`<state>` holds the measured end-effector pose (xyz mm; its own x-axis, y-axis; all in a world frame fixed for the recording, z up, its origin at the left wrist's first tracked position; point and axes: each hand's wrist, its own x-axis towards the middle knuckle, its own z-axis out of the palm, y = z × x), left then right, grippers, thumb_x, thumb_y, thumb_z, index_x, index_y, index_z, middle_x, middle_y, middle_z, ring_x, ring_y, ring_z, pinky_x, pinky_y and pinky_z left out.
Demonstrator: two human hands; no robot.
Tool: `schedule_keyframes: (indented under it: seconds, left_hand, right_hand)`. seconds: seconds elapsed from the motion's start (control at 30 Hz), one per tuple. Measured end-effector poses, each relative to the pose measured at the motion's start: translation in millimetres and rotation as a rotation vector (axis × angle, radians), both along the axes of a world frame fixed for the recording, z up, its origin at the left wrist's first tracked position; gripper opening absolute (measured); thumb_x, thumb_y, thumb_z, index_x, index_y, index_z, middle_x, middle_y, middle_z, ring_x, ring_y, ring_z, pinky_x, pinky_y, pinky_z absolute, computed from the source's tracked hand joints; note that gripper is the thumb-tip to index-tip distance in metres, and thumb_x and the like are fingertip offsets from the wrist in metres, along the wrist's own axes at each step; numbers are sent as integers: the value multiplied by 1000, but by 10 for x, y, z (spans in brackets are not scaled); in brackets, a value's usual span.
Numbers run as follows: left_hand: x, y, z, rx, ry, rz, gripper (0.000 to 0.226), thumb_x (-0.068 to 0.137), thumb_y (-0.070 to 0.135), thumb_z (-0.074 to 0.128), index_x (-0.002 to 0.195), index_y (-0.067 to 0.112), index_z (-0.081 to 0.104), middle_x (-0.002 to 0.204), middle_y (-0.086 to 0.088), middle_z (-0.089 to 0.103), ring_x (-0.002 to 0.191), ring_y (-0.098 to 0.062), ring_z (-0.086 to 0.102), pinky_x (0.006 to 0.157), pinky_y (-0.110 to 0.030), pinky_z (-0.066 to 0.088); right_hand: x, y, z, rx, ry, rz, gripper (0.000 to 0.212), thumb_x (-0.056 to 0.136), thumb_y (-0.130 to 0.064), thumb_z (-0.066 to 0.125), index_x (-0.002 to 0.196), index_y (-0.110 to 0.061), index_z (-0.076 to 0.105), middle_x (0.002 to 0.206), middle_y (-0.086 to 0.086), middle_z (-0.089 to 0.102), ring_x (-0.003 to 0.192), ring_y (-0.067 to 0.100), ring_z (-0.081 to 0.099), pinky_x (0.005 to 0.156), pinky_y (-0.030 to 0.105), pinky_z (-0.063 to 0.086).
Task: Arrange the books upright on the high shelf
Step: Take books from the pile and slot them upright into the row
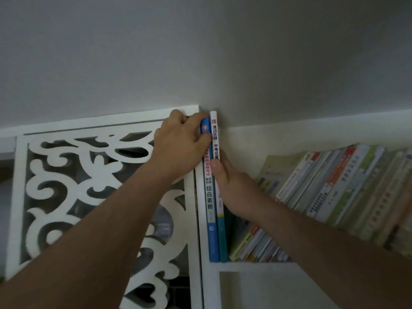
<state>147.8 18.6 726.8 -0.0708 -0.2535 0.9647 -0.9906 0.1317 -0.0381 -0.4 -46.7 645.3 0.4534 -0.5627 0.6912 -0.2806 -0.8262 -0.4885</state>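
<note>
left hand (178,143): curled over blue book (210,197) top, pinching it
right hand (231,186): fingers straight, thumb pressing white book (216,139), upright just right of blue

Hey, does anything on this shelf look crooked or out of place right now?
Yes. Two books, the blue-spined book and white-spined book, stand upright at the left end, but the row of pale-spined books to their right leans heavily leftward, and more books lie slumped low beside them.
</note>
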Motion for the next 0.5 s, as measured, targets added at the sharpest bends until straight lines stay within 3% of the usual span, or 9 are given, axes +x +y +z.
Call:
schedule_keyframes:
  seconds: [0.4, 0.5]
  left_hand:
    - [-118, 56, -31, 62, 149, -38, 37, 101, 50, 48, 137, 42, 52, 112, 1, 44, 111, -20, 46, 102, -46, 43]
    - [-266, 148, -117, -121, 156, -182, 30, 96, 54, 61, 114, 30, 56, 105, -2, 48, 96, -18, 53, 85, -41, 54]
  right_hand:
    - [8, -49, -24, 7, -9, 54, 71, 98, -80, 11, 163, -50, 7, 99, -5, 76, 84, 10, 76, 82, 41, 64]
    - [17, -84, -33, 51, -18, 85, 78, 93, -88, 9, 162, -52, 9, 110, -6, 76, 92, 12, 75, 90, 45, 61]
